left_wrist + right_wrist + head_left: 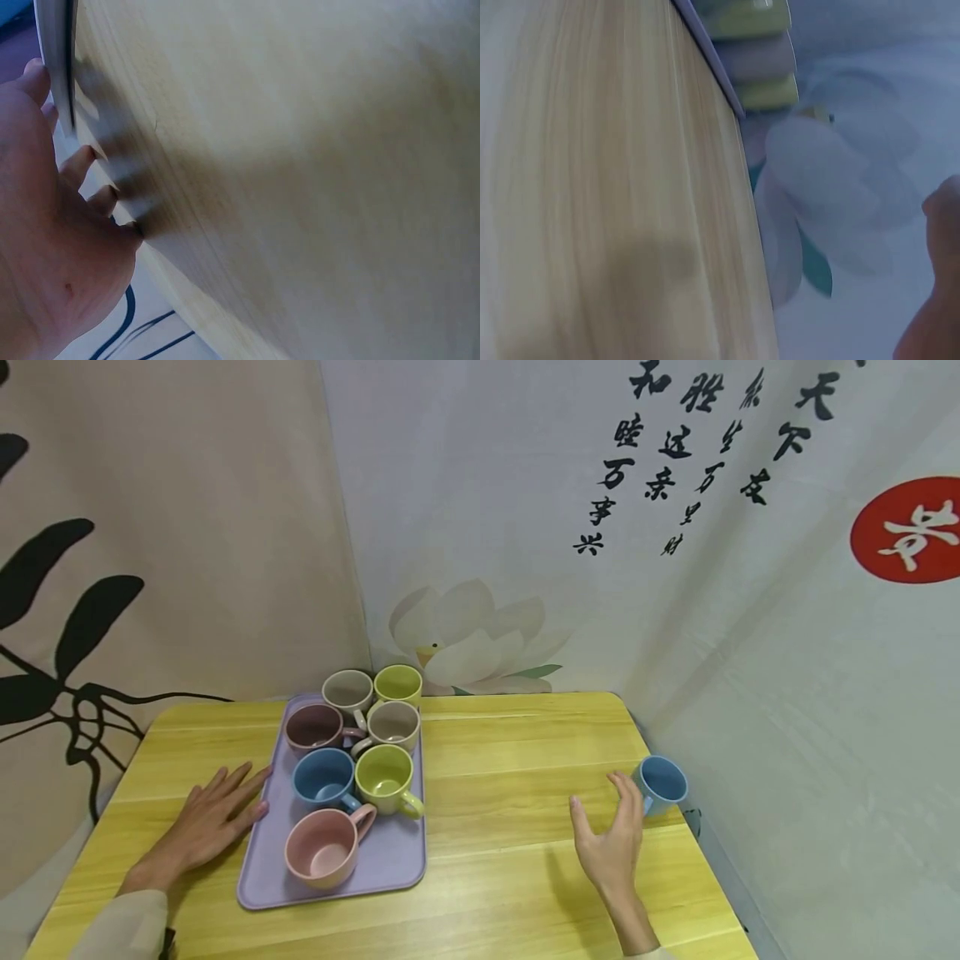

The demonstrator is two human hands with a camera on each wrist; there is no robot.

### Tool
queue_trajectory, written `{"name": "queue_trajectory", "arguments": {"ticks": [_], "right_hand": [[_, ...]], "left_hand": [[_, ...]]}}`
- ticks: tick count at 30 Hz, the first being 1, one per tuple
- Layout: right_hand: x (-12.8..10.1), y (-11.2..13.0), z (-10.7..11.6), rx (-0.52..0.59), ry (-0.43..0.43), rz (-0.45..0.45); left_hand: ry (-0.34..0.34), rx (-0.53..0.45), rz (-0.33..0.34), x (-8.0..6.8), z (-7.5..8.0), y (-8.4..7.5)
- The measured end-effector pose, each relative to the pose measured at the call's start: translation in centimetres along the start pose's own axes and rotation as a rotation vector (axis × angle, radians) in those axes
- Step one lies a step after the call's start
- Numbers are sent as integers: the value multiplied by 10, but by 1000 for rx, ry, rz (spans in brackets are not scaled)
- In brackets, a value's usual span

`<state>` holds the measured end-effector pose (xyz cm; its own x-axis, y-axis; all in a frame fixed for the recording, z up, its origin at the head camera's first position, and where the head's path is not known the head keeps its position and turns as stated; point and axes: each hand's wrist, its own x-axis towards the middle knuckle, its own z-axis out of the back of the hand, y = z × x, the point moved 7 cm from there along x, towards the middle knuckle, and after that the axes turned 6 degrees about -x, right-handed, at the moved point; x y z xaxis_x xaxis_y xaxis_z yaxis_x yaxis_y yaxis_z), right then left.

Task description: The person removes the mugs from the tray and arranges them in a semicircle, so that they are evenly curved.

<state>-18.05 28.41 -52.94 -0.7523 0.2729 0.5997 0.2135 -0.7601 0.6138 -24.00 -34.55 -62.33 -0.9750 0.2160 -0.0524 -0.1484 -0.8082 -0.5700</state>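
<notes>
A lilac tray lies on the yellow wooden table and carries several mugs: pink, blue, two green, two beige and a mauve one. My left hand rests flat on the table, fingers straight, its fingertips touching the tray's left edge. A lone blue mug stands at the table's right edge. My right hand is raised just left of that mug, fingers open and relaxed, touching or nearly touching it.
Printed cloth backdrops close in the table at the back and right, with a lotus picture behind the tray. Bare tabletop spans between the tray and the lone mug. Dark cables lie on the floor below the table's left edge.
</notes>
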Motion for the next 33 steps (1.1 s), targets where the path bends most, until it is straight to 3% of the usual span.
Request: {"name": "queue_trajectory", "arguments": {"ticks": [9,17,25,33], "right_hand": [[-8,49,-57,87,347,148],[-25,83,-102,134,595,226],[-40,105,-139,148,762,232],[-46,119,-164,187,832,207]], "left_hand": [[-1,-2,7,-1,-2,-1],[3,-2,20,-2,-3,0],[-12,-18,-2,0,-2,0],[-4,-30,8,1,-1,1]]}}
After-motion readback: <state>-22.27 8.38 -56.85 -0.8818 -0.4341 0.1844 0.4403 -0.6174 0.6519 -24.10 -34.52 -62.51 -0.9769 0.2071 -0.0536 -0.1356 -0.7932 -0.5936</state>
